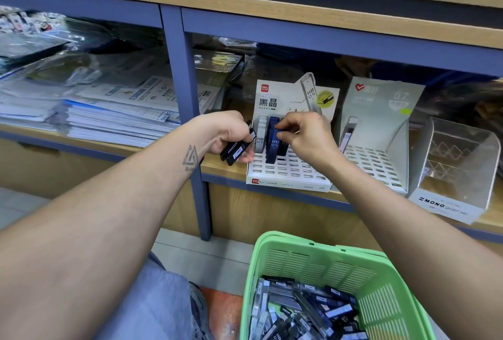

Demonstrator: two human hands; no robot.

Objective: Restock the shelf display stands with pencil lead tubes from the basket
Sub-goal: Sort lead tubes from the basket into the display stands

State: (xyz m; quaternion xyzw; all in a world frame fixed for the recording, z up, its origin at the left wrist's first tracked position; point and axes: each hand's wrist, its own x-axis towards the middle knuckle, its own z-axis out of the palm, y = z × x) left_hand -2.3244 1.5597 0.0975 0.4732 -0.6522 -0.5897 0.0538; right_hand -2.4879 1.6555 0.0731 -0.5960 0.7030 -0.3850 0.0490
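step: dark tube (273,141) gets pinched by right hand (307,138) over display stand (288,173) | spare tubes (236,150) gripped in left hand (231,135), 9 o'clock of stand | basket (353,271) at 6 o'clock, loaded | tip: tube should be kept upright, lined up with its slot, then pushed straight down
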